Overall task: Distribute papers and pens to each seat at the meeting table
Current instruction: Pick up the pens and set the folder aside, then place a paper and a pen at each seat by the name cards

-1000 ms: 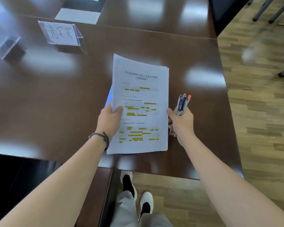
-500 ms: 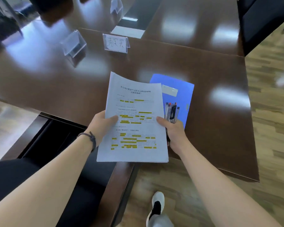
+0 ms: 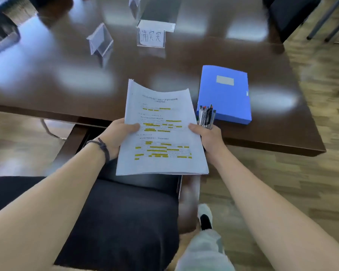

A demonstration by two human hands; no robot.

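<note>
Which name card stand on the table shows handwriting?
The right stand, facing the camera with handwritten characters; the left stand is turned edge-on and looks blank.

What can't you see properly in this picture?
Head view only:
- Print on the papers: too small and blurred to read; only yellow highlights show.
- How many sheets: stacked, only the top one shows.
- Pens in the right hand: bunched, lower ends hidden by the hand, so no sure count.
- Left hand: fingers hidden under the papers.
- Blue folder: closed; its label looks blank.
- Clear stand: blurred, any name unreadable.
</note>
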